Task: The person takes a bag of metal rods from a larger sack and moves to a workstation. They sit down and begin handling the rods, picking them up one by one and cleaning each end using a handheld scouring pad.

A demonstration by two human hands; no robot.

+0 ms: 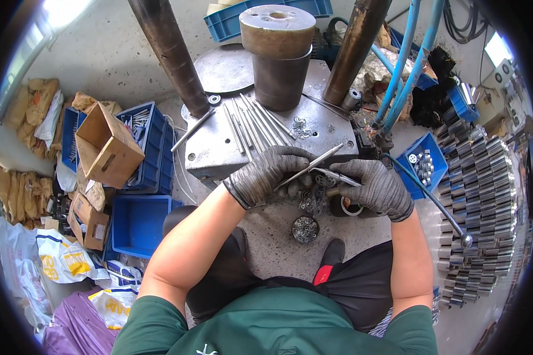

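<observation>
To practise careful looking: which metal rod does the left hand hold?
The rod slanting up rightward from the gloved left hand; the rods beyond it lie on the metal table.

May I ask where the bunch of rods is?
In the head view, the rods lie centre-left on the platform, between the cylinder and the left hand.

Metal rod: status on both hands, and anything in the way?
Left hand gripping metal rod, tilted. Right hand on slim metal piece. Loose rods on metal table ahead; nothing visibly blocking the held rod.

One head-worn fisheye looks down from close above.
</observation>
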